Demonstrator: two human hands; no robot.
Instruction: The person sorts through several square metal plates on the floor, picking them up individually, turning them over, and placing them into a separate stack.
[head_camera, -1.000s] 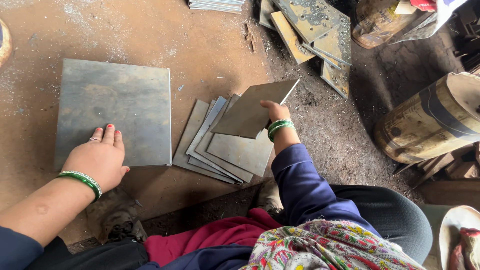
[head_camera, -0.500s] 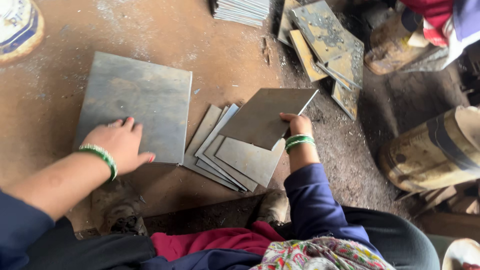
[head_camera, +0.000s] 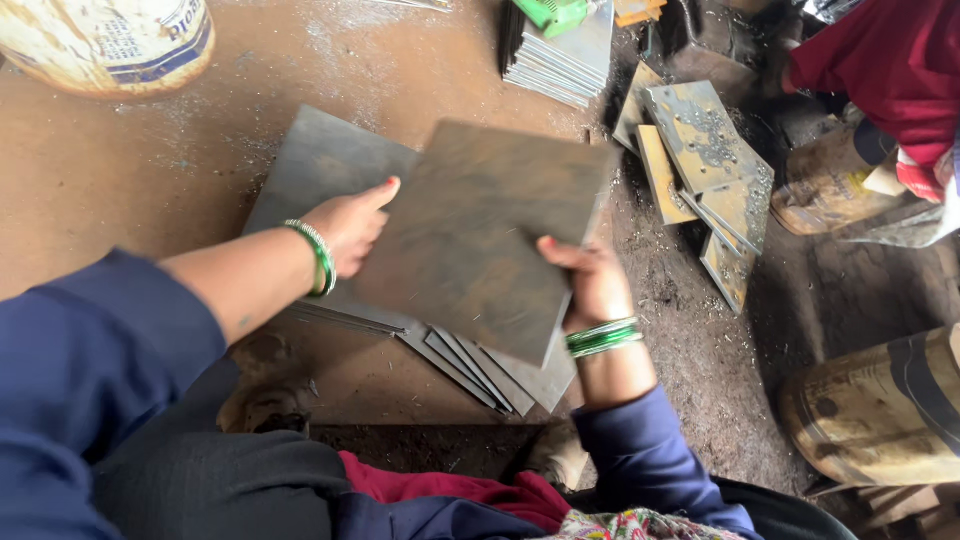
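Observation:
A square grey metal plate (head_camera: 480, 235) is lifted off the floor and held between both hands. My right hand (head_camera: 592, 282) grips its right edge, thumb on top. My left hand (head_camera: 350, 228) holds its left edge, fingers partly hidden under the plate. Both wrists carry green bangles. Below the lifted plate lies a fanned pile of similar plates (head_camera: 480, 375). A larger grey plate (head_camera: 310, 165) lies flat on the brown floor to the left, partly covered by my left hand and the held plate.
A neat stack of thin plates (head_camera: 560, 60) sits at the top centre. Drilled, shaving-covered plates (head_camera: 705, 150) lie to the right. A painted drum (head_camera: 110, 40) stands top left, a rusty drum (head_camera: 880, 410) lower right. A person in red (head_camera: 890, 60) is at top right.
My right hand has raised the plate off the fanned pile and swung it left. My left hand left the large flat plate and took hold of the lifted plate's left edge.

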